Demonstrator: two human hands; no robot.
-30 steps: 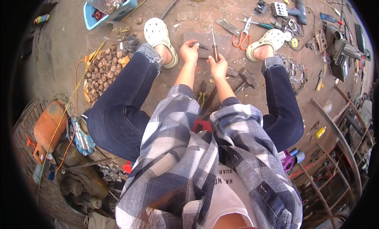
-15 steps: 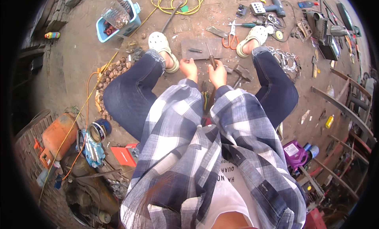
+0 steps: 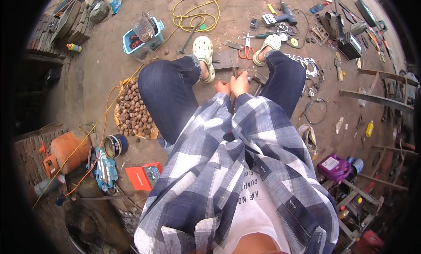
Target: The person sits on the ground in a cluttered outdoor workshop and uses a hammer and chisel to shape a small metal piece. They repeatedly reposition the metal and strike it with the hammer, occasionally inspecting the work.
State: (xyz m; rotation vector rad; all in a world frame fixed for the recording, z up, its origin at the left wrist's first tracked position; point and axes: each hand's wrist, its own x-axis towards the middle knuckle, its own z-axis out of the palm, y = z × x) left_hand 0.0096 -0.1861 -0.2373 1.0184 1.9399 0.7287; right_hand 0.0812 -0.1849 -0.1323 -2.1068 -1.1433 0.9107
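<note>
My right hand (image 3: 239,85) is closed round the dark handle of a thin-shafted tool, like a screwdriver or awl (image 3: 234,71), pointing away from me. My left hand (image 3: 222,88) is close beside it, fingers curled; what they hold, if anything, is hidden. Just beyond lies a flat grey metal plate (image 3: 226,62), partly covered by my left shoe (image 3: 203,50). A small dark piece (image 3: 215,61) rests on the plate. To the right of my hands is a hammer (image 3: 259,78), partly hidden by my leg.
Orange-handled scissors (image 3: 247,51) and a flat blade (image 3: 233,45) lie between my shoes. A walnut pile (image 3: 133,109) is left of my knee, with a blue basket (image 3: 143,37) farther off. A power drill (image 3: 280,18), yellow hose (image 3: 196,14) and metal frames (image 3: 379,98) lie around.
My hands have drawn closer together and nearer to my body, the left one away from the plate. My left knee and shoe have shifted right, and the view has turned, showing more walnuts.
</note>
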